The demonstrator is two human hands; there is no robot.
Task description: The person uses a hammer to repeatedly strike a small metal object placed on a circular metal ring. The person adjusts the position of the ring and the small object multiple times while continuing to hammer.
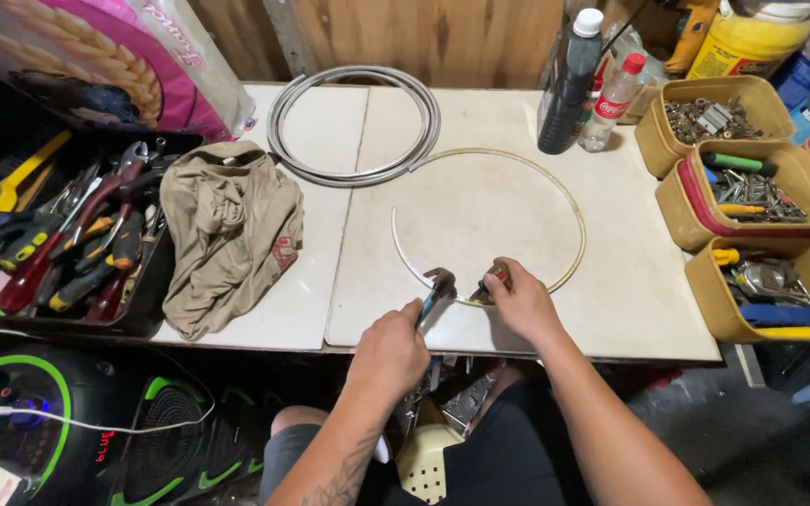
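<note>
My left hand [392, 351] grips an adjustable wrench [436, 290] at the near edge of a white table [480, 201], its jaw pointing up toward a thin brass-coloured tube bent into a large ring [569, 201]. My right hand [520, 302] holds a second small tool or fitting [489, 284] at the near end of that ring, right beside the wrench's jaw. What exactly sits between the two tools is hidden by my fingers.
A grey coiled tube [353, 126] lies at the back, a crumpled beige cloth [229, 230] left. A black tray of hand tools [58, 239] stands far left. Yellow bins of hardware [747, 187] line the right. A dark bottle [569, 84] and a clear bottle [611, 105] stand behind.
</note>
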